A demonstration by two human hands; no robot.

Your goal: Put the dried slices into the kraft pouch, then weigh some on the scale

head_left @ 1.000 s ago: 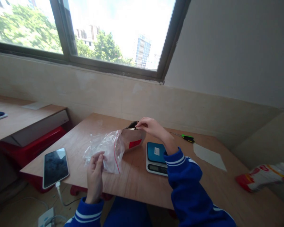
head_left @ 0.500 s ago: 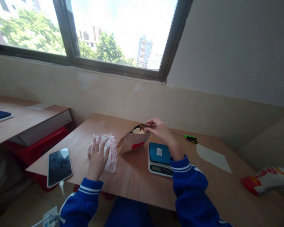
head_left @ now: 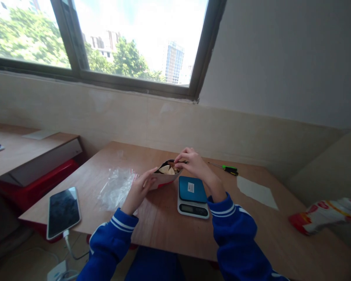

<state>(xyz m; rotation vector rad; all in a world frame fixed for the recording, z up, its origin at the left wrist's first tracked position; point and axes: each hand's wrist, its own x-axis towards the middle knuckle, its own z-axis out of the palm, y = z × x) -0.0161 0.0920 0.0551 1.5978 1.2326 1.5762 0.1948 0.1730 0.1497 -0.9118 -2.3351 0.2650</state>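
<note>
A paper bag [head_left: 163,181] with a red patch is held tilted above the table, its mouth open and pale and brown dried pieces [head_left: 167,169] showing inside. My left hand [head_left: 140,190] grips the bag's left edge. At the right side of the mouth, my right hand [head_left: 191,163] has its fingers closed on the rim. Clear plastic zip bags [head_left: 117,189] lie left of my left hand. Below my right hand is a digital scale [head_left: 192,209] with a blue top plate.
A phone [head_left: 63,212] with a cable lies at the table's left edge. Toward the right are a green-and-black screwdriver [head_left: 229,170], a sheet of paper [head_left: 256,192] and a red-and-white bottle [head_left: 321,214]. Another table [head_left: 32,150] stands at the left.
My left hand has moved right from the plastic bags and taken hold of the paper bag. The view has shifted slightly right.
</note>
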